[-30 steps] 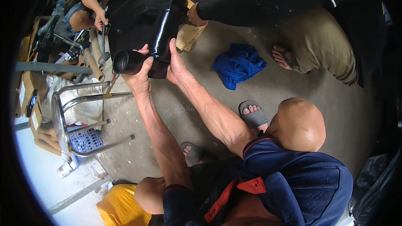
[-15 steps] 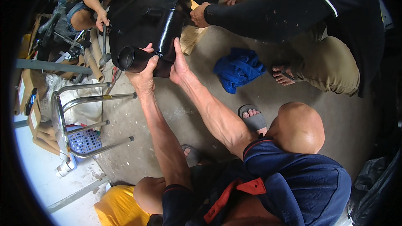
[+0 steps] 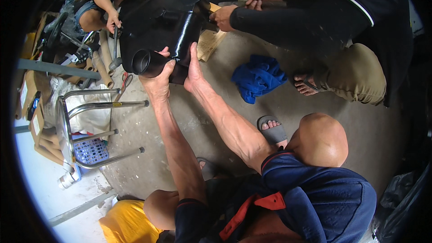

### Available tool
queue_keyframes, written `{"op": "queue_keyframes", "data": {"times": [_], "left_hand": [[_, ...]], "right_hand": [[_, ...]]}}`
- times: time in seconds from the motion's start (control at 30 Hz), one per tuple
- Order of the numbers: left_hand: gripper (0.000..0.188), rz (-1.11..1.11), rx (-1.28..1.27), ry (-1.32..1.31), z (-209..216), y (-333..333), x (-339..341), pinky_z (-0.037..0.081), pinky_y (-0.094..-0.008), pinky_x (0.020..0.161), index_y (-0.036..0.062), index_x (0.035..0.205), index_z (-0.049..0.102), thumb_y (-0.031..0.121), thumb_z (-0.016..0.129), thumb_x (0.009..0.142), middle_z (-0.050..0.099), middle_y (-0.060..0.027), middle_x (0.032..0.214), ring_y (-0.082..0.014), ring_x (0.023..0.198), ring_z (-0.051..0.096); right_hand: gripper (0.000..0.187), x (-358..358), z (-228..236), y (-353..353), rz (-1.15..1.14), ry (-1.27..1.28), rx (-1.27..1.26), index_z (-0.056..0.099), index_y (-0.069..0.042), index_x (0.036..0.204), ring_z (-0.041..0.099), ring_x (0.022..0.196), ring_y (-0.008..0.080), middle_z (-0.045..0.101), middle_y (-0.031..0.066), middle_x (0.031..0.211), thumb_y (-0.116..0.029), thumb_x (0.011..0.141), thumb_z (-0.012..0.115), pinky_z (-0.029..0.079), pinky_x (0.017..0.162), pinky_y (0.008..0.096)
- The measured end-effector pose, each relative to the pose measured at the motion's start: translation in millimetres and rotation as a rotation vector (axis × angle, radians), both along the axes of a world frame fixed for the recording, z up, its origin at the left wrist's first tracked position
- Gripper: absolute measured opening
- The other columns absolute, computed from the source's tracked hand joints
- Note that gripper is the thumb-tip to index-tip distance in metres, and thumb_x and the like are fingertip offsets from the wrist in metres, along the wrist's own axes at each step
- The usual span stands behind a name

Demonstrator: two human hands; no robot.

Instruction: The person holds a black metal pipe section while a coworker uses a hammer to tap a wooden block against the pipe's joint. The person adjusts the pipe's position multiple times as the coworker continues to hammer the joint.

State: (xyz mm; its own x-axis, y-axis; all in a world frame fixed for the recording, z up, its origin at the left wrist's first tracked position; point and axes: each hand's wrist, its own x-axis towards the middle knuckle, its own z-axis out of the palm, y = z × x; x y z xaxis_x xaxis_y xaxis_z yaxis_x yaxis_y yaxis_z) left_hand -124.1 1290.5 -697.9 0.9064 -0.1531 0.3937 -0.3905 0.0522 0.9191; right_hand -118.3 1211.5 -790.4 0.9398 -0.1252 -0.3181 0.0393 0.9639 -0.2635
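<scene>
A glossy black pipe (image 3: 183, 33) with a side branch ending in a round open mouth (image 3: 141, 62) lies over a large black panel (image 3: 139, 18). Around the branch, close behind its mouth, my left hand (image 3: 157, 81) is closed, its thumb on top. My right hand (image 3: 194, 72) grips the pipe's lower end from the right, one digit lying along its side; its other fingers are mostly hidden beneath. At the pipe's far end, a co-worker's hands (image 3: 225, 17) hold something partly hidden. Another co-worker's hand (image 3: 113, 20) holds a hammer (image 3: 115, 60) at the panel's left edge.
A crumpled blue cloth (image 3: 258, 77) lies on the floor beside a co-worker's foot (image 3: 307, 84). A metal stool (image 3: 67, 126) lies tipped at left, near cardboard tubes (image 3: 103, 69), red-handled scissors (image 3: 126, 81) and a blue-white basket (image 3: 91, 151). Brown paper (image 3: 209, 45) is under the pipe.
The right-hand co-worker's hands have shifted and a second hand shows more plainly. My grip stays the same; the whole view has shifted slightly.
</scene>
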Motion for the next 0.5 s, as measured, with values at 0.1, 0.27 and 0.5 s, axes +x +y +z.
{"op": "queue_keyframes", "data": {"times": [0.1,0.27,0.5], "left_hand": [[0.039,-0.001,-0.013,0.007,0.9,-1.2,0.0,0.053,-0.0488,0.109,-0.0009,0.108,0.072,-0.011,0.083,0.072,0.076,-0.0135,0.106,-0.0348,0.118,0.071],[0.034,0.016,-0.02,0.019,1.1,-2.9,-1.3,0.054,-0.0469,0.108,-0.0009,0.104,0.075,-0.011,0.083,0.072,0.077,-0.0126,0.106,-0.0328,0.118,0.072],[0.035,0.022,-0.035,0.014,0.1,-4.9,-0.9,0.054,-0.0469,0.107,-0.0015,0.105,0.076,-0.01,0.083,0.072,0.077,-0.0135,0.106,-0.0317,0.117,0.072]], "right_hand": [[0.098,2.5,-1.7,-1.3,0.024,-0.055,0.008,0.056,-0.014,0.148,0.063,0.129,0.024,0.064,0.0096,0.142,-0.091,0.089,0.048,0.051,0.11,0.0476],[0.097,-1.1,3.2,-1.5,-0.004,-0.058,-0.02,0.057,-0.011,0.146,0.064,0.127,0.0247,0.065,0.0109,0.139,-0.09,0.09,0.046,0.052,0.11,0.0464],[0.095,-2.7,8.1,-3.9,-0.021,-0.038,-0.015,0.057,-0.011,0.145,0.065,0.125,0.0245,0.066,0.0108,0.137,-0.089,0.091,0.048,0.054,0.107,0.0455]]}}
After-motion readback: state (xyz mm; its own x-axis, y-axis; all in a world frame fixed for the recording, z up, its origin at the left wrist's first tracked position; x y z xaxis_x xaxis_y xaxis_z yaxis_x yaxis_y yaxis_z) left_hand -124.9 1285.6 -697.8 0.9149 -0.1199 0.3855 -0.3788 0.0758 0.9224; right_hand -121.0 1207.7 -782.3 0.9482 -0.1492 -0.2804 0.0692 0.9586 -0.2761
